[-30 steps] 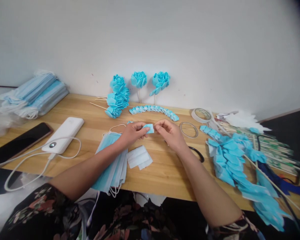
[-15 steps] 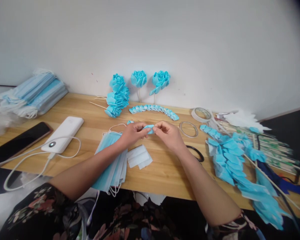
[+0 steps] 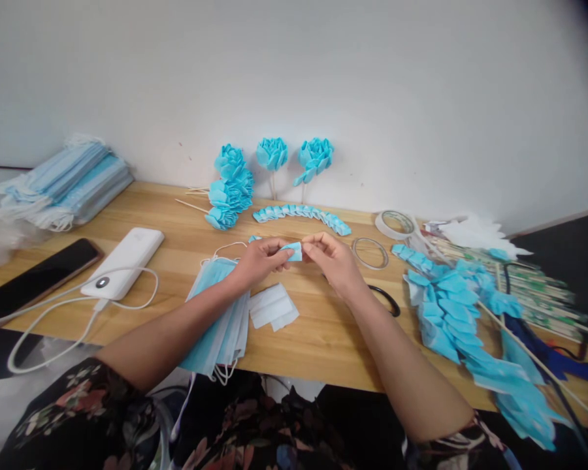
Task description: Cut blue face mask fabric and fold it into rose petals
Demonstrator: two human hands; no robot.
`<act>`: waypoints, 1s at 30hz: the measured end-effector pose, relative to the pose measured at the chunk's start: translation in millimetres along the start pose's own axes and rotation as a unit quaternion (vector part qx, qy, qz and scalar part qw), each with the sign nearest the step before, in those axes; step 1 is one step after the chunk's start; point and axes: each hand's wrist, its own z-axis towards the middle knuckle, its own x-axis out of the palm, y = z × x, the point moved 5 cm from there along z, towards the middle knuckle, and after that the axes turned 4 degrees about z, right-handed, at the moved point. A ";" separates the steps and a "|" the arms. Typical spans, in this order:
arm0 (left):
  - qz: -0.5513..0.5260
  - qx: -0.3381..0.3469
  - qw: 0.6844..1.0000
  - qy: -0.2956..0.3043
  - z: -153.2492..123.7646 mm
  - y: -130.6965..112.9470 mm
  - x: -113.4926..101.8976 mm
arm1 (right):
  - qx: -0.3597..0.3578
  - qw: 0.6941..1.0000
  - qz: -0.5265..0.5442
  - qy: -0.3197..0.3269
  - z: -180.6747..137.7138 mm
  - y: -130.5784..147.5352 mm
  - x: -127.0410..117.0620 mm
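Between my two hands is a small piece of blue mask fabric. My left hand pinches its left part between thumb and fingers. At its right edge, the thumb and forefinger of my right hand pinch a corner. Under my left forearm lies a stack of blue face masks with white ear loops. Two pale cut pieces of fabric rest on the table just below my hands. Beyond my hands runs a curved strip of folded blue petals.
Blue fabric flowers on sticks lean against the wall. At left are piled masks, a phone and a power bank with its cable. To the right are tape rolls, scissors and a heap of blue petals.
My right fingers have shifted slightly at the fabric's right edge, and more of the blue piece shows flat between my hands. My left hand stays almost still.
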 end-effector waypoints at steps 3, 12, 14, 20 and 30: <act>-0.015 -0.003 1.000 -0.004 0.6 1.7 -1.1 | 0.037 0.997 0.069 0.018 1.1 -4.5 1.3; -0.015 -0.013 1.000 -0.009 -0.3 -2.0 -1.2 | 0.016 0.998 0.025 0.050 -1.1 1.5 3.6; -0.011 -0.011 1.000 -0.005 -0.4 -2.7 -0.7 | 0.022 0.999 0.015 0.043 -1.2 1.9 3.0; -0.003 -0.006 1.000 -0.002 0.8 -1.4 0.0 | 0.017 1.000 0.020 0.008 -0.2 1.2 -1.2; 0.037 0.006 0.999 0.002 1.2 0.3 1.1 | -0.004 0.999 -0.048 0.014 0.5 -3.2 1.4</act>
